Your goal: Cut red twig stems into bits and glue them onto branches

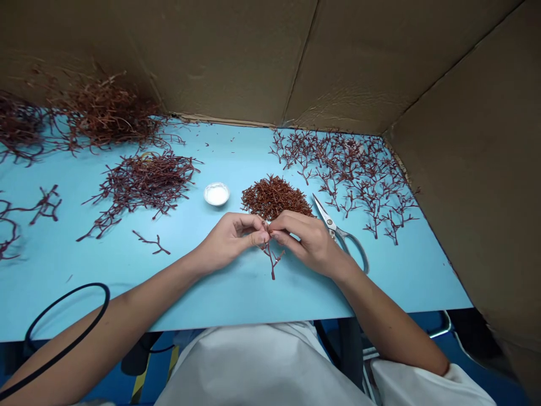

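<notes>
In the head view, the two hands meet at the middle of the bench (236, 307), fingertips close together. The left hand (231, 237) has its thumb and forefinger pinched together beside the upper end of a small branched brown twig (273, 264). The right hand (307, 239) is likewise drawn into a pinch, its thumb and forefinger at the same spot. The fingers cover that upper end, so exactly how each hand grips it cannot be told; the twig's lower part hangs in sight between the hands, toward the bench's near edge.

Just beyond the hands sits a heap of short brown pieces (276, 196), with a small white dish (217, 194) to its left. Scissors (330, 222) lie beside the right hand, which partly hides them, blades pointing away from the person. Finished-looking branched sprigs (376, 180) spread over the far right. On the left lie a single loose twig (153, 242), a bundle of branched stems (147, 180) and, behind it, a tangled heap of stems (110, 113) near the cardboard wall (228, 62).
</notes>
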Motion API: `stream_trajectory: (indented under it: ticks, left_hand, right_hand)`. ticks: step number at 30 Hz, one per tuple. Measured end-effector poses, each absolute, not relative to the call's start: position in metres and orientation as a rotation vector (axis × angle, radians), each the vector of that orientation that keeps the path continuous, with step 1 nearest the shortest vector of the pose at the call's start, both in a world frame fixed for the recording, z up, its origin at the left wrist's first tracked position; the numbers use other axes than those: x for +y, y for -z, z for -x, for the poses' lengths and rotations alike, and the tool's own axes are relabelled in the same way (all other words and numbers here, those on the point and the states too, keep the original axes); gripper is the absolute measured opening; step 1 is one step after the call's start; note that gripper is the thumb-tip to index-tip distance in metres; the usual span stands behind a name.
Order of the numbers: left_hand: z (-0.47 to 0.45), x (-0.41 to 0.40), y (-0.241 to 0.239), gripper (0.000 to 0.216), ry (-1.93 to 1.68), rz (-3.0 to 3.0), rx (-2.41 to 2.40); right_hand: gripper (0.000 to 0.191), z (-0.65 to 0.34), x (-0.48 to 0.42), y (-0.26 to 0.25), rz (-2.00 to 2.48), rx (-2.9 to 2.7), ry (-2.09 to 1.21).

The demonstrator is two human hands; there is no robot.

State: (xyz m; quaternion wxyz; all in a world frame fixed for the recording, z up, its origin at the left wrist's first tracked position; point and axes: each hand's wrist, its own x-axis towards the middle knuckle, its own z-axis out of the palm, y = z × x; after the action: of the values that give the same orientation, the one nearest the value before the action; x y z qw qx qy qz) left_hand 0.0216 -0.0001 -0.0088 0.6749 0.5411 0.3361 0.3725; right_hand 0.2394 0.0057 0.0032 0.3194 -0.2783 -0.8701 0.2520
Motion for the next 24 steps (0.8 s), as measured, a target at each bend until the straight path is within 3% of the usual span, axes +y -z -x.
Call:
stream_trajectory:
  ticks: [8,13,16,24]
  left_hand:
    - [-0.027,0.003,0.007,0.032,-0.959,-1.281,0.831]
    - [-0.039,0.005,-0.006,0.027,-1.124,-1.357,0.940]
    - [-0.054,0.014,-0.014,0.024,-1.125,-1.427,1.027]
    - [-0.157,0.075,-0.026,0.021,-1.065,-1.869,1.167]
  right_hand:
    - [0.012,-0.241,0.007,-0.009,0.856,-2.223,-0.706]
    - [0.022,-0.257,0.005,-0.030,0.993,-2.064,-0.772]
    - [0.007,-0.277,-0.002,-0.040,1.089,-1.911,-0.594]
    - [0.038,-0.329,-0.023,-0.048,1.031,-1.409,-0.431]
